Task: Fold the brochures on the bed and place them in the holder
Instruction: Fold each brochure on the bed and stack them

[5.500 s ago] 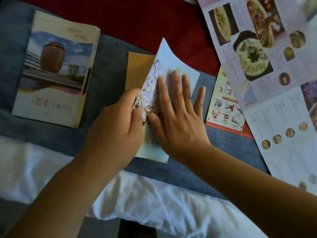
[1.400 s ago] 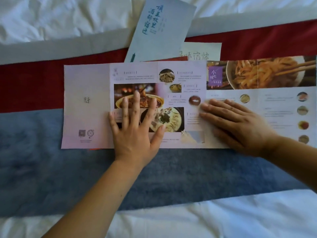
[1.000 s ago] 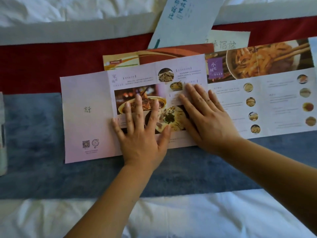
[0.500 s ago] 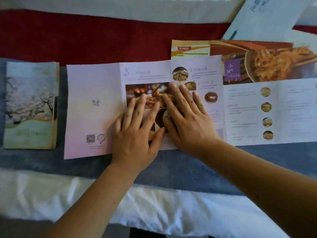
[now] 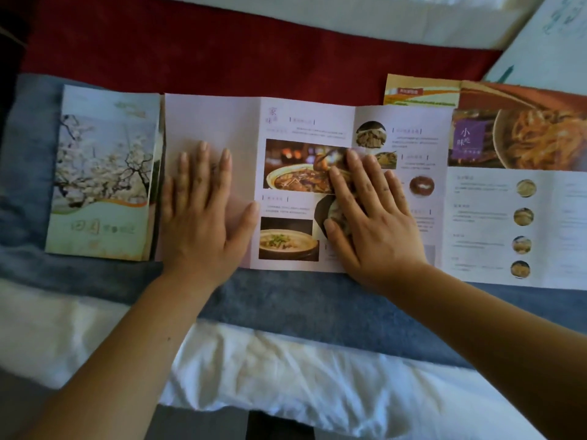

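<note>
Seen from the head camera, a long food brochure [image 5: 305, 122] lies unfolded and face up across the bed [image 5: 286, 369]. It rests mostly on the bed's blue band [image 5: 301, 306], with its far edge reaching the red band [image 5: 222, 55]. The paper is pale lilac and creased into upright panels. At least four panels show, and the right end runs out of view. The leftmost panel is nearly blank, the next carries two large photos of dishes in bowls, and those further right hold small round food pictures, lines of text and a big noodle photo with a purple label.

The left hand [image 5: 203, 217] lies flat, palm down, on the blank left panel, fingers straight and slightly spread, thumb out toward the first crease. The right hand [image 5: 371, 223] lies flat too, fingers straight and close together, pressing over the crease between the second and third panels and covering part of the food photos. Neither hand grips anything.

Four printed pieces are in view:
- the unfolded food brochure
- a folded brochure [image 5: 104, 173] with white blossom on its cover, just left of it, edges touching or nearly so
- an orange and red brochure [image 5: 422, 93], partly under its far right edge
- a pale sheet [image 5: 552, 36] at the far right corner, cut off by the frame
</note>
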Available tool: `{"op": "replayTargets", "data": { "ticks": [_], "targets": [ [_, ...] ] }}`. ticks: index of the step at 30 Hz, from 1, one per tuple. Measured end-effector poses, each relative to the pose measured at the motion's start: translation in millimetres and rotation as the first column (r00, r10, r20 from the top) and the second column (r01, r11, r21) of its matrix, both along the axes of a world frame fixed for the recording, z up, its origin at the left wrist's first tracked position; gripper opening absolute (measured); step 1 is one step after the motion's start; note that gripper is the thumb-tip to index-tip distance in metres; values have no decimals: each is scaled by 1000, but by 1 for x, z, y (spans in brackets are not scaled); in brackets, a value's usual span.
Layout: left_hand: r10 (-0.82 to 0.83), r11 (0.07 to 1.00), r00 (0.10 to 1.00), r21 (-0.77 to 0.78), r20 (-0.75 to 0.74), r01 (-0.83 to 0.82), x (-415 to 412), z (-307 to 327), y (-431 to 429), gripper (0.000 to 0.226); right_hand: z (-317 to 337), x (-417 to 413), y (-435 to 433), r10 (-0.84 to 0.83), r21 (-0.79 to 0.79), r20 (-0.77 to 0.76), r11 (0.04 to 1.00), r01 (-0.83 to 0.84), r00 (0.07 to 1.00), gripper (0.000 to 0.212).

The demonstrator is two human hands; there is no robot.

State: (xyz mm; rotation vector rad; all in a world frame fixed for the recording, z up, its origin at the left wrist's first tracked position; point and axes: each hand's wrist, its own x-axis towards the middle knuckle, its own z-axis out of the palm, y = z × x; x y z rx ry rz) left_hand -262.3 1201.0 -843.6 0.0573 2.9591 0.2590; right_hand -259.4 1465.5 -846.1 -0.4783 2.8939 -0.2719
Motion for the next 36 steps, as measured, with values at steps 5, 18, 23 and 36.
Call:
{"op": "replayTargets", "data": {
  "ticks": [5,18,23,36],
  "targets": [
    [22,995,1000,101,-9,-21,0,1,10,80,-1,1,0,-2,21,4,1000,2,1000,71],
    [29,982,1000,188,0,-28,3,3,85,78,11,-6,27,7,-83,19,996,-5,1000,68],
    [44,986,999,160,-15,-41,4,0,95,81,17,-6,76,-133,50,0,990,133,991,69],
    [12,956,1000,294,19,-17,2,11,126,79,8,5,122,-211,65,-8,975,211,978,70]
  ]
}}
